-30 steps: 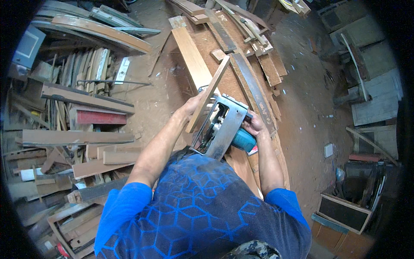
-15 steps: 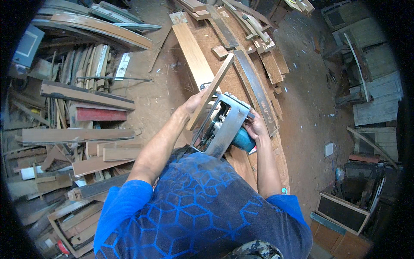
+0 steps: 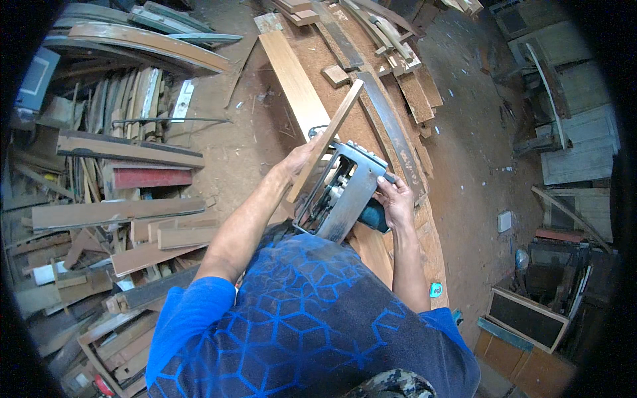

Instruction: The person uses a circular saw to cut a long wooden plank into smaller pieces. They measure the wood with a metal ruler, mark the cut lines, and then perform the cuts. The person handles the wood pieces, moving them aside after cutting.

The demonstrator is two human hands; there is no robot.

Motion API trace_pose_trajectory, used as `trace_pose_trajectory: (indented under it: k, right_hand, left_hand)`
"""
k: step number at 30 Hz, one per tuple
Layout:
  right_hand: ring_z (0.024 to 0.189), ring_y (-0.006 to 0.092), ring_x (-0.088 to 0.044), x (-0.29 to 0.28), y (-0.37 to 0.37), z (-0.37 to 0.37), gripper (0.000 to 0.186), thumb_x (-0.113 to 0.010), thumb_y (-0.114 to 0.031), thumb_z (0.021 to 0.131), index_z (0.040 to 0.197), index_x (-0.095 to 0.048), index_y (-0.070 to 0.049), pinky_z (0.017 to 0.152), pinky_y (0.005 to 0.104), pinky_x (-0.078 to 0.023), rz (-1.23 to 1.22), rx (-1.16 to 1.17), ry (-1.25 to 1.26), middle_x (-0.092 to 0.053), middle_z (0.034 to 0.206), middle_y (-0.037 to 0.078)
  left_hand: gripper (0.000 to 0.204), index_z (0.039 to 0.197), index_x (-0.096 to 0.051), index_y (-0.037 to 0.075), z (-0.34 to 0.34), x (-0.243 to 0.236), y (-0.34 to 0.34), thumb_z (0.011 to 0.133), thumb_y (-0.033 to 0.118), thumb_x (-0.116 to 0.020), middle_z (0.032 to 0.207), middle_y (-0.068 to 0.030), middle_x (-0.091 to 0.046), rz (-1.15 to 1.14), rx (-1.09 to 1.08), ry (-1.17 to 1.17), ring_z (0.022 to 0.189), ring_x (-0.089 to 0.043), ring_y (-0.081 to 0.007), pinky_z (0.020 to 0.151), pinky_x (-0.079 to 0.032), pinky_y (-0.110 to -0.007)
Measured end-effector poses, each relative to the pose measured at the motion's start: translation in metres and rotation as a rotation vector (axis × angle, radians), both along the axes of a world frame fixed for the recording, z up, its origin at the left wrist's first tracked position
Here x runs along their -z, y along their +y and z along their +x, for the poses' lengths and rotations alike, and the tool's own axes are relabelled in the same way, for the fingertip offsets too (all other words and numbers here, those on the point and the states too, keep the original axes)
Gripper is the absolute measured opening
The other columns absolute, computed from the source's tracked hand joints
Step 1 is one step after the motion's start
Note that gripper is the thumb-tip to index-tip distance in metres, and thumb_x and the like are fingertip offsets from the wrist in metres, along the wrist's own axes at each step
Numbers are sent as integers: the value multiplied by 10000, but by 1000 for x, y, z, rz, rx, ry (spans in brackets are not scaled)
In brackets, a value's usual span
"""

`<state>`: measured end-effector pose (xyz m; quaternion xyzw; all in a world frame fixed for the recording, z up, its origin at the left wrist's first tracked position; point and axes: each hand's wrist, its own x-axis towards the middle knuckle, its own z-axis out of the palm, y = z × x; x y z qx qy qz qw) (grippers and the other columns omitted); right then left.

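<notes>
A power tool with a flat metal base plate [image 3: 361, 192] and a teal motor housing [image 3: 375, 215], which looks like a circular saw, is tilted up close to my chest. Through its long opening, inner metal parts show. My left hand [image 3: 298, 160] is closed around a narrow wooden strip [image 3: 332, 132] that lies slantwise along the tool's left side; its fingertips are hidden behind the strip. On the other side, my right hand [image 3: 396, 200] pinches a small dark knob [image 3: 389, 178] at the plate's edge, above the motor housing.
Beneath the tool, a wooden workbench [image 3: 318, 56] carries a pale plank [image 3: 288, 76], a long dark strip [image 3: 391, 126] and a small block [image 3: 335, 75]. A teal tape measure [image 3: 435, 290] sits by my right forearm. Stacked timber [image 3: 119, 215] crowds the left; old panels [image 3: 577, 156] lean at right.
My right hand has shifted slightly down and outward, its fingers now at the dark knob rather than round the motor side. The tape measure shows more fully. My left hand holds its place.
</notes>
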<state>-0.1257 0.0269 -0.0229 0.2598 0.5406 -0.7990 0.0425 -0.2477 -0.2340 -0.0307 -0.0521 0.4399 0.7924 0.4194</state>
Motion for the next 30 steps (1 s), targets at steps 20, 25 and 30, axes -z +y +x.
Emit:
trace_pose_trajectory:
  k: [20,25,30]
  right_hand:
    - [798,176,-695,188,154,38,247,-672,-272,996,1013,-672,-25,728,319,-579,509,10,-327,-730,914,95]
    - [972,407,-709,242,149,70,448,-785,-364,836,1071,-731,15,859,452,-549,1212,-207,-445,-720,940,227]
    - [1095,401,-655,236,114,64,456,-738,-264,843,1180,-655,32,931,466,-534,1587,-280,-561,-635,1201,275]
  left_hand:
    - [398,1234,-656,44,-8,12,7,1096,369,-472,1062,-90,-698,-20,-92,13,885,-713,-190,777,-606,-348]
    - [406,1209,-644,17,-6,6,4,1102,361,-456,1056,-117,-692,-29,-131,-1,878,-715,-229,806,-605,-392]
    - [415,1215,-640,22,-5,5,15,1105,371,-444,1065,-118,-693,-31,-118,18,884,-724,-241,810,-618,-389]
